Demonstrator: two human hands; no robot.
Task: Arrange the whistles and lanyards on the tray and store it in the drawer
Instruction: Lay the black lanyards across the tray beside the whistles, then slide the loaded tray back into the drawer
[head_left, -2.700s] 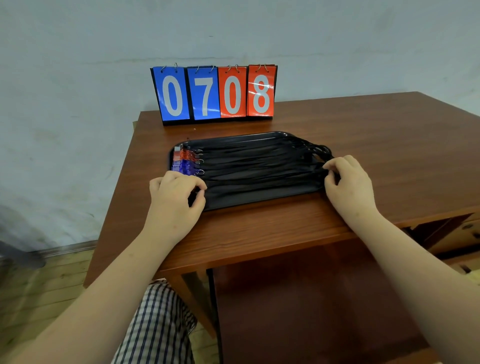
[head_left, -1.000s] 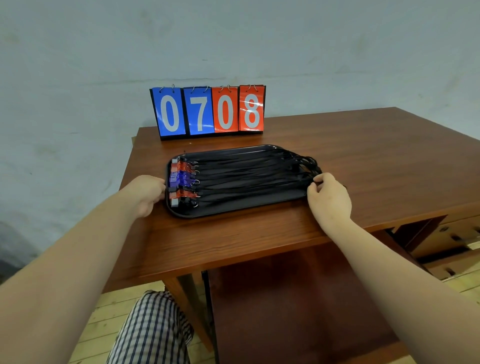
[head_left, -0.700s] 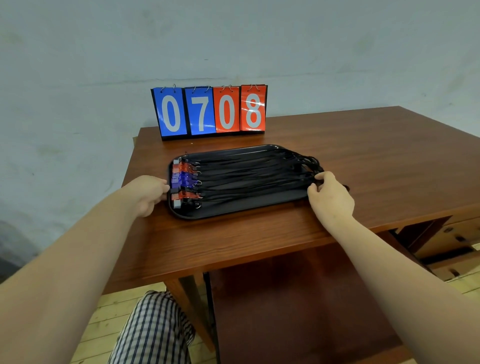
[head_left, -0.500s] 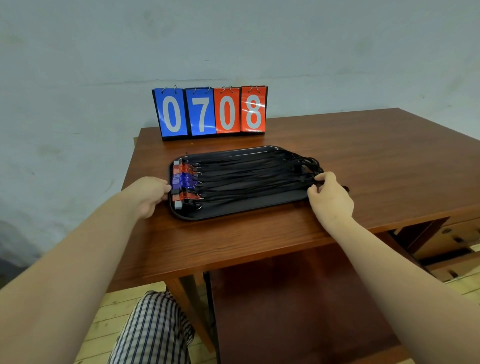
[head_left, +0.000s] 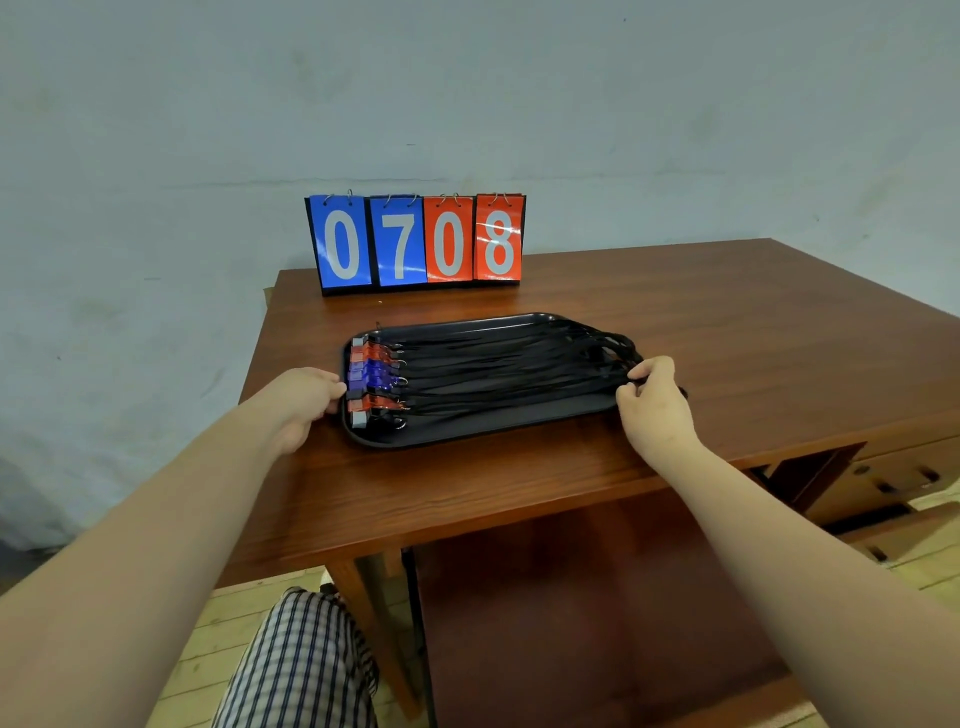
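A black tray (head_left: 483, 428) lies on the brown wooden desk (head_left: 727, 322). Several red and blue whistles (head_left: 371, 376) are lined up at its left end. Their black lanyards (head_left: 498, 371) stretch rightward across the tray and bunch at its right end. My left hand (head_left: 298, 402) grips the tray's left edge, fingertips beside the whistles. At the right end, my right hand (head_left: 657, 402) is closed on the tray's edge, its fingers in the bunched lanyard loops.
A flip scoreboard (head_left: 418, 241) reading 0708 stands at the desk's back edge against the wall. Desk drawers (head_left: 893, 480) with dark handles show under the desktop at the right. My knee in checked fabric (head_left: 298, 660) is below the desk's front edge.
My left hand left the whistles and took the tray's left edge. My right hand stayed at the lanyard loops on the right end. The view has tilted slightly.
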